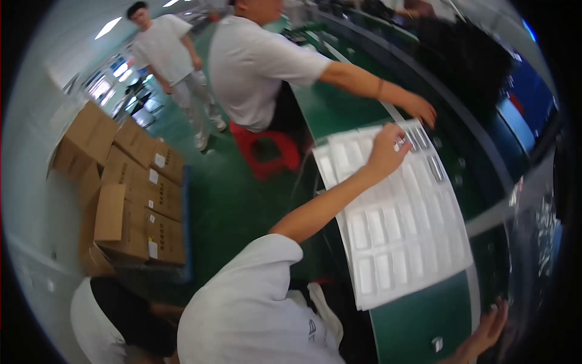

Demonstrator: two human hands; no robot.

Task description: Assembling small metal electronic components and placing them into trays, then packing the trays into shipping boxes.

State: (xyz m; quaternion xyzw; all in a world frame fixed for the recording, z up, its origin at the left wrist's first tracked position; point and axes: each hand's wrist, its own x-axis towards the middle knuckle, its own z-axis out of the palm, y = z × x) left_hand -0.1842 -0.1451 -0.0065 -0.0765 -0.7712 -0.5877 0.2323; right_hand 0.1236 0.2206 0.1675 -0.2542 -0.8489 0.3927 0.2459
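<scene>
A white plastic tray (394,236) with rows of rectangular pockets lies on the green worktop, apparently on top of other trays. At its far end, my left hand (388,151) is closed, its fingertips pinched on a small bright piece. Narrow silvery parts (436,169) sit in a few pockets beside that hand; most other pockets look bare. Low at the right, my right hand (488,330) has its fingers stretched apart, with nothing seen in it. A small silvery piece (437,344) rests on the worktop close to it.
Across the tray's far corner reaches a co-worker's hand (418,108); that person sits on a red stool (264,148). Another person (170,51) stands farther back. Cardboard boxes (142,188) are stacked at left. A dark conveyor belt (461,139) runs past the worktop's right side.
</scene>
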